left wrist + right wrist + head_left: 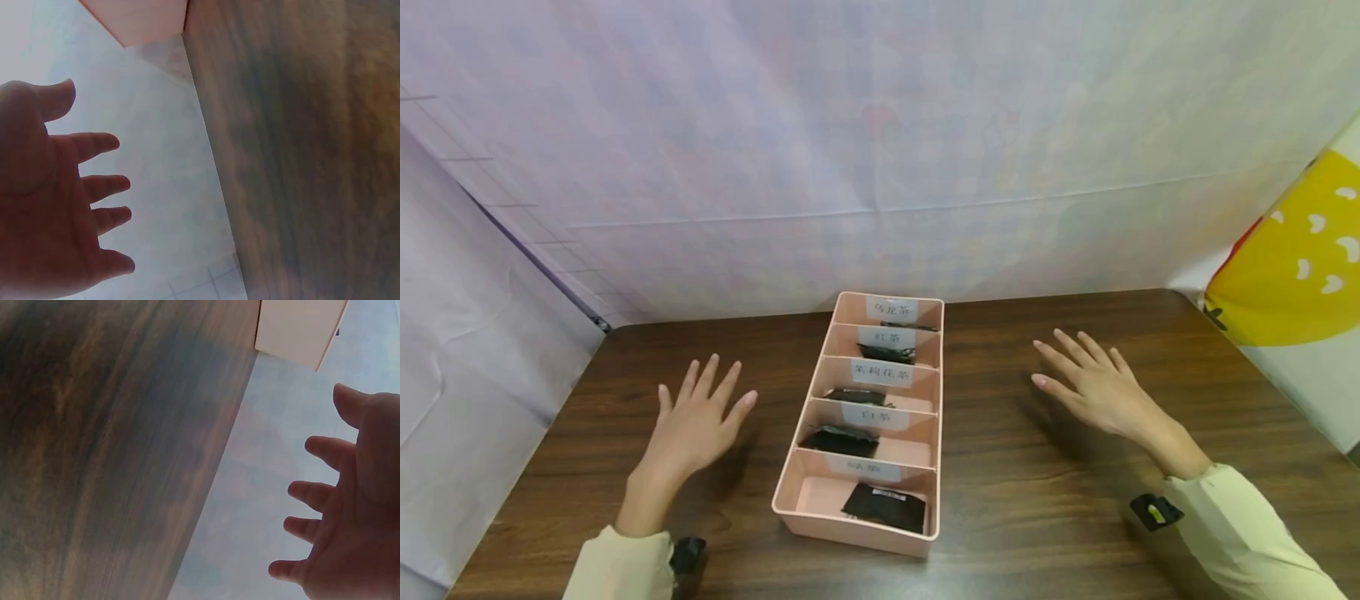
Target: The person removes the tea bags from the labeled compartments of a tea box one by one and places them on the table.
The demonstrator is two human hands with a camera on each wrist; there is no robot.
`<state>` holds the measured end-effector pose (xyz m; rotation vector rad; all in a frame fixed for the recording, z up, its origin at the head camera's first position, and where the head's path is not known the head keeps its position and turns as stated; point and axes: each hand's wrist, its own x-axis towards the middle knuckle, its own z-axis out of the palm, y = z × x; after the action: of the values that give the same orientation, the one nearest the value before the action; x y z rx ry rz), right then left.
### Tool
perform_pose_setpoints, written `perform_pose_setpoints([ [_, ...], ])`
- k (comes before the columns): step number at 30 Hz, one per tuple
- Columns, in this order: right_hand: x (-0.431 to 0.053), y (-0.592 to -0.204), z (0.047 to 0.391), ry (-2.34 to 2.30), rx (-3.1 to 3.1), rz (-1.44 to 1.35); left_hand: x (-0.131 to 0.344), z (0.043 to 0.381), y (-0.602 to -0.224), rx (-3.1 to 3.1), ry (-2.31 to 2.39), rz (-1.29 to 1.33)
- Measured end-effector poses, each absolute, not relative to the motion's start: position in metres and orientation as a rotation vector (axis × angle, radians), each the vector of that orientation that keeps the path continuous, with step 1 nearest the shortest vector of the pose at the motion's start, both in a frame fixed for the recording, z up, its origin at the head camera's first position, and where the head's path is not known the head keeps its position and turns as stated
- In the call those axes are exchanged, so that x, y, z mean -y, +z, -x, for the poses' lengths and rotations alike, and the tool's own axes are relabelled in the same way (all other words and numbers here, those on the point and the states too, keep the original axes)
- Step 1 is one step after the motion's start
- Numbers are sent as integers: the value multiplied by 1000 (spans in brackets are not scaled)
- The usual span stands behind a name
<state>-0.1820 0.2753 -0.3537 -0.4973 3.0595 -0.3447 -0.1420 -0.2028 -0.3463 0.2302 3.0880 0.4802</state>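
A pink divided box stands on the wooden table between the two hands. Each of its several compartments bears a white label with Chinese writing and holds dark packets. In the nearest compartment lies a black packet; another dark packet leans in the one behind it. To the box's left, the left hand hovers over the table, fingers spread and holding nothing. On the other side the right hand is likewise spread above the tabletop, apart from the box. Both wrist views show bare palms and a box corner.
The dark brown table ends at a pale patterned cloth hung behind it. Another white cloth hangs at the left. A yellow printed fabric is at the right. Black wrist devices sit by both sleeves.
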Motion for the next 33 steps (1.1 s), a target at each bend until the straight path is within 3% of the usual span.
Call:
perform_pose_setpoints([
  [15,-271,-357,182,-418,-3149,640,183,160,-346,-3006,965,-324],
  [33,-267,-355,181,-555,-3099,740,164,166,-352,-2390,1492,-375],
])
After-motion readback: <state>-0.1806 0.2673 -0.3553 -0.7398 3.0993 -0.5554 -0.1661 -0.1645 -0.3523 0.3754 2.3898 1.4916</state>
